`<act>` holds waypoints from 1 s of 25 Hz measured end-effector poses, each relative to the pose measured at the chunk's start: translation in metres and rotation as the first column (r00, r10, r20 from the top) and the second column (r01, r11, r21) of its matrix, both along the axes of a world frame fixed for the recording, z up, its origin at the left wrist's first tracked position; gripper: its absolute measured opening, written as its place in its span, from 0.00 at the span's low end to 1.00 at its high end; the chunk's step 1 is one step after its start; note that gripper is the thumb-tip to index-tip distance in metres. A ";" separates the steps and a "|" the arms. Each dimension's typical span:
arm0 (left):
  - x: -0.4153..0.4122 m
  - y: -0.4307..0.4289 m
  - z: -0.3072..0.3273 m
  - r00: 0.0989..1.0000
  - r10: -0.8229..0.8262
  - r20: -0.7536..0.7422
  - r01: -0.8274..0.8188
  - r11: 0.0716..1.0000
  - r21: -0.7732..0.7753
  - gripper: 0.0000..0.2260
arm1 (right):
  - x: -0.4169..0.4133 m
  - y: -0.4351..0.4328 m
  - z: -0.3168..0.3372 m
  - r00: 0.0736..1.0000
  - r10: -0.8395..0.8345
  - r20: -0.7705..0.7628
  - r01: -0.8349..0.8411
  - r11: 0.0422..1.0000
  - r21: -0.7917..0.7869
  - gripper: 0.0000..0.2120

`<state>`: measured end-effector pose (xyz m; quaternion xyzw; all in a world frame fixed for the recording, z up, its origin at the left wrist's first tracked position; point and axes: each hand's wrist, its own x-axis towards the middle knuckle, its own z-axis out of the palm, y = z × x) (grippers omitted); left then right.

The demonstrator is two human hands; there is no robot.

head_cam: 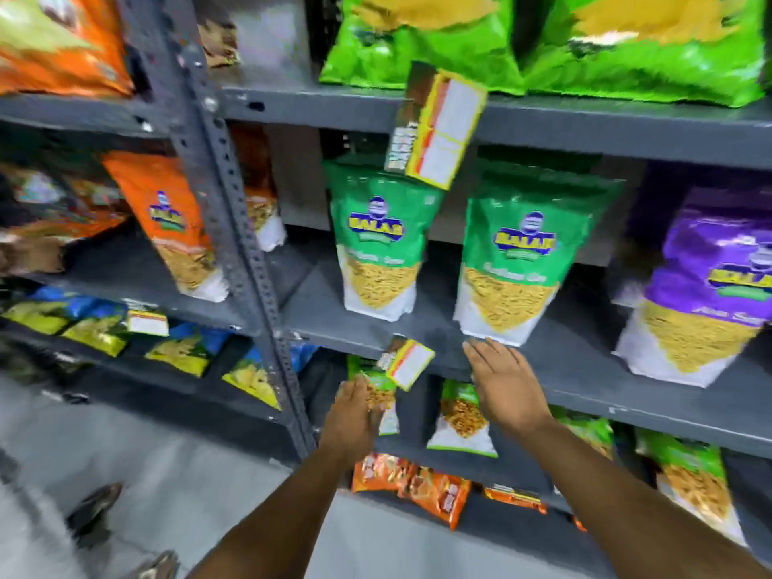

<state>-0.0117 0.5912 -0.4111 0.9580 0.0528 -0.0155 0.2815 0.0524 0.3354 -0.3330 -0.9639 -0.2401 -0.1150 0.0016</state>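
Faced a grey steel rack (234, 211) loaded with snack bags; judged the large green pouch (507, 261), just beyond and above the right fingertips, the likeliest to go wrong: stood close to the shelf lip (585, 369), so could tip forward and drop if nudged at the base from below; stood upright, long axis vertical, printed face turned out toward the fingers, sealed top up; held the right hand (507, 386) open beneath it, fingers (484, 357) straight and a little spread, gripping nothing, tips at the shelf lip under the pouch's nearer bottom corner, touching or just short, too blurred to say; had the left hand (355, 415) one shelf lower, fingers (359, 390) against a small green packet (386, 397); could not tell through the blur whether curled round it or only resting on it; might slip free if pinched by one edge alone; also stood upright, long axis vertical, face outward, top partly hidden behind a yellow price tag (411, 363) hung just above the left fingertips; could be knocked askew by a careless lift.
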 end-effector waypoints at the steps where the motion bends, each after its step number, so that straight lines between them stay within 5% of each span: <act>1: 0.007 0.009 0.003 0.999 0.032 -0.036 -0.038 0.985 -0.166 0.40 | 0.004 0.025 0.004 1.000 0.022 -0.006 -0.022 1.000 0.023 0.27; 5: 0.033 0.007 0.017 0.969 0.195 -0.149 -0.244 0.710 -0.661 0.05 | 0.010 0.082 0.011 0.999 0.054 0.003 -0.054 0.995 0.087 0.21; 10: 0.050 -0.014 0.011 0.927 0.240 -0.287 -0.362 0.376 -0.853 0.12 | 0.013 0.104 0.023 0.999 0.033 -0.008 -0.031 0.984 0.174 0.17; 13: 0.044 -0.014 0.019 0.898 0.309 -0.313 -0.397 0.263 -0.879 0.04 | 0.011 0.105 0.022 0.999 0.036 0.020 -0.038 0.988 0.152 0.10; 15: 0.035 -0.006 0.026 0.913 0.318 -0.254 -0.351 0.297 -0.888 0.03 | 0.005 0.099 0.014 0.999 0.012 -0.031 -0.005 0.974 0.227 0.10; 18: 0.025 0.011 0.028 0.953 0.288 -0.091 -0.226 0.479 -0.848 0.08 | -0.017 0.088 -0.002 0.987 -0.060 -0.149 0.121 0.885 0.450 0.06; 21: 0.027 0.015 0.025 0.975 0.221 0.021 -0.132 0.652 -0.746 0.04 | -0.024 0.081 -0.021 0.967 -0.117 -0.228 0.212 0.864 0.456 0.08; 25: 0.040 0.010 0.024 0.979 0.202 -0.005 -0.161 0.766 -0.622 0.03 | -0.020 0.082 -0.027 0.880 -0.236 -0.412 0.408 0.819 0.403 0.14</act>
